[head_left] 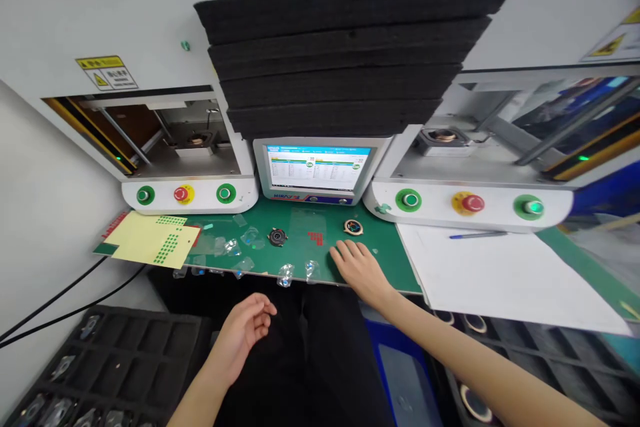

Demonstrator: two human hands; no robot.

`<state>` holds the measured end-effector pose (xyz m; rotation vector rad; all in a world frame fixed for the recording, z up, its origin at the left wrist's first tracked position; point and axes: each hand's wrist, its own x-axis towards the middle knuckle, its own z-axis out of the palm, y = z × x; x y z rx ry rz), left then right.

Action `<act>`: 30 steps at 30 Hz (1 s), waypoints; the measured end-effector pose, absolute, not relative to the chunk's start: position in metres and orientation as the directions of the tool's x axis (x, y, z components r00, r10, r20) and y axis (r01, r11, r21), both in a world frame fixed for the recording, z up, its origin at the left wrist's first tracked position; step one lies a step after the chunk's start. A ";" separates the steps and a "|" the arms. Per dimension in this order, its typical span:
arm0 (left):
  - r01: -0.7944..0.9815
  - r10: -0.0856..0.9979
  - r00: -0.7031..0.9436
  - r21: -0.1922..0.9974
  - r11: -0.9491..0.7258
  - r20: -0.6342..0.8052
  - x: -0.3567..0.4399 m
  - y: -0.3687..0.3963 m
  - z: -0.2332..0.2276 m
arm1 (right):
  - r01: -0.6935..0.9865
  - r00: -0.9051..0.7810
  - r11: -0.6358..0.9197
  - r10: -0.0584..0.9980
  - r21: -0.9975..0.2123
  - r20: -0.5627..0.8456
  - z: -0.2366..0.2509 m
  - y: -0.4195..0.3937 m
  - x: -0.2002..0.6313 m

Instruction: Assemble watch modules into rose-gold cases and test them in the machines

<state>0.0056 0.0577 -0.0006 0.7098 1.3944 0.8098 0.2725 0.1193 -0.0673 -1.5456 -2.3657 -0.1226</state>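
Observation:
My left hand hangs over my lap in front of the table edge, fingers loosely curled, with nothing visible in it. On the green mat rests my right hand, palm down and fingers stretched out. Just beyond its fingertips lies a round watch case with a gold-coloured rim. A black round watch part with lugs is further left on the mat. Between them is a clear film sheet with red stickers. Crumpled clear film pieces lie along the front edge.
Two white press machines flank a monitor, with black foam trays stacked above it. Yellow sticker sheets lie left; white paper and a pen lie right. Compartment trays with wrapped parts sit low at both sides.

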 end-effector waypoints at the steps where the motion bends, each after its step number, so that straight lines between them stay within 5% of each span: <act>1: 0.025 0.876 0.006 0.876 0.481 -0.482 0.005 0.066 0.006 | 0.909 -0.366 0.412 0.867 -0.073 0.338 -0.067 0.122 0.274; 5: 0.440 0.982 0.026 0.885 0.155 -0.185 0.013 0.115 0.019 | 0.914 -0.347 0.406 0.807 -0.022 0.478 -0.061 0.128 0.283; 12: 0.858 0.996 0.064 0.513 -0.026 -0.056 0.045 0.189 -0.016 | 0.897 -0.369 0.442 0.728 0.015 0.577 -0.050 0.099 0.293; 21: 0.927 0.985 0.164 0.350 -0.132 -0.061 0.044 0.202 -0.024 | 0.909 -0.274 0.410 0.725 -0.076 0.631 -0.044 0.089 0.321; 30: 0.797 0.993 0.100 0.602 -0.044 -0.060 0.044 0.213 -0.006 | 0.928 -0.139 0.288 0.858 -0.239 0.494 -0.060 0.136 0.334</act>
